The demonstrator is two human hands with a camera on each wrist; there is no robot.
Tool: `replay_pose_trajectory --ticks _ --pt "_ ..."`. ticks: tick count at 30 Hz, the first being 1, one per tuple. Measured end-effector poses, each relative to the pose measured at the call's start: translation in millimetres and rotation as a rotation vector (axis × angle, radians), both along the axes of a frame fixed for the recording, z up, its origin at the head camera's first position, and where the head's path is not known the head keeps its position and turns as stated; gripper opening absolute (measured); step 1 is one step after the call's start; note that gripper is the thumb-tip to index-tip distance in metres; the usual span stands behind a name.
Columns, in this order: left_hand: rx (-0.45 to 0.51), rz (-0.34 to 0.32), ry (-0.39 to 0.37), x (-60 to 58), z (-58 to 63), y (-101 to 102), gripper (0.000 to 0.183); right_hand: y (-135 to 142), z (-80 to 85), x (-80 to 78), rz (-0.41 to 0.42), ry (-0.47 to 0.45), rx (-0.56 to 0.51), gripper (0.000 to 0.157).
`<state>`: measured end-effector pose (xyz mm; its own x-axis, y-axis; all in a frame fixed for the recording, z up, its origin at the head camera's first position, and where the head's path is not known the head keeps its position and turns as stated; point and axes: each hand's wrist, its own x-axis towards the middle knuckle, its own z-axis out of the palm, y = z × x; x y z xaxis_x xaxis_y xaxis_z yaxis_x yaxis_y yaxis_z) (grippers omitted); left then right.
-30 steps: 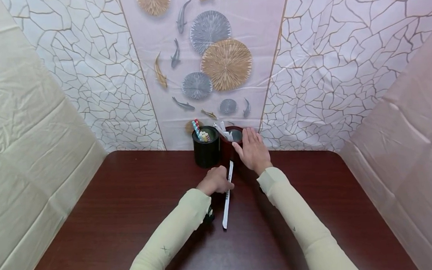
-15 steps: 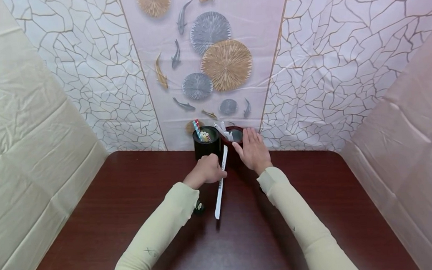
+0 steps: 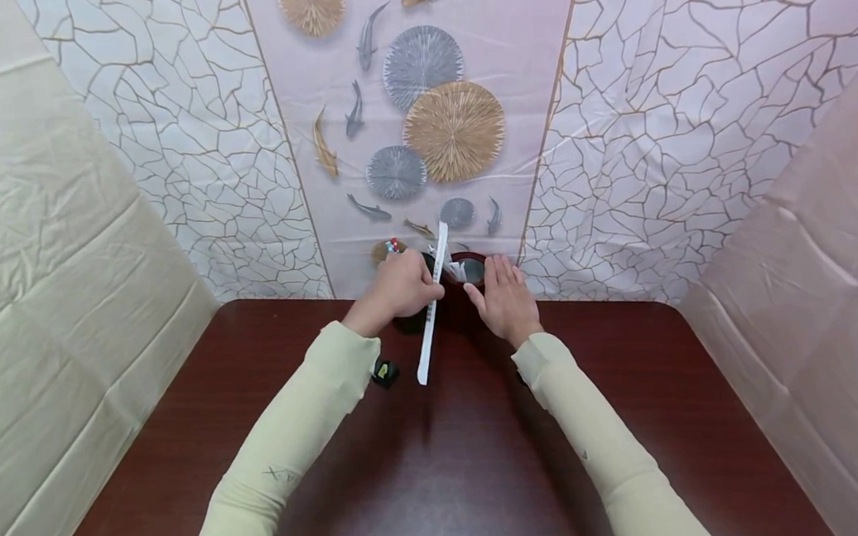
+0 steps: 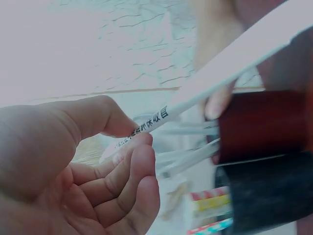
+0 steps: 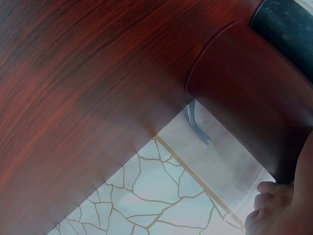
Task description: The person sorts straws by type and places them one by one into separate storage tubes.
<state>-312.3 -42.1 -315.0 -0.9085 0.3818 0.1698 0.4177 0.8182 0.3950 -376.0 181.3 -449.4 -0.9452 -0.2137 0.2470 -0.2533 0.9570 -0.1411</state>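
Note:
A paper-wrapped straw (image 3: 427,343) with dark printed characters is pinched between the thumb and fingers of my left hand (image 3: 400,285). It stands tilted above the table, its upper end near the cups. A dark red cup (image 5: 244,88) holds several white wrapped straws (image 4: 195,152). My right hand (image 3: 508,300) rests against that cup's right side at the rim, fingers straight. Just left of it, a black cup (image 4: 274,191) contains colourful patterned straws (image 4: 210,201); in the head view my left hand hides much of this cup.
Both cups stand at the back of the dark reddish-brown table (image 3: 444,483), close to a patterned cloth backdrop (image 3: 419,119). Beige cloth walls (image 3: 64,285) rise on both sides. A small black device (image 3: 385,373) shows under my left wrist.
My left hand has lifted the wrapped straw off the table and carried it up and forward, over the black cup. The right hand has stayed at the red cup.

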Motion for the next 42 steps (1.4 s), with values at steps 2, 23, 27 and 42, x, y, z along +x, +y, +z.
replay_pose_trajectory --ticks 2,23,27,42 --pt "0.007 0.01 0.045 -1.8 11.2 0.1 0.049 0.4 -0.2 -0.1 0.003 -0.001 -0.003 0.082" --pt "0.426 0.032 0.596 -24.5 56.1 22.7 0.01 1.0 -3.0 -2.2 0.005 0.014 0.0 0.081" --pt "0.449 0.036 0.627 -32.8 49.3 26.4 0.009 0.8 -2.5 -2.7 0.006 0.007 0.004 0.082" --pt "0.411 0.095 0.535 -50.1 12.8 41.0 0.01 0.5 -2.7 -2.0 0.005 0.01 0.01 0.081"
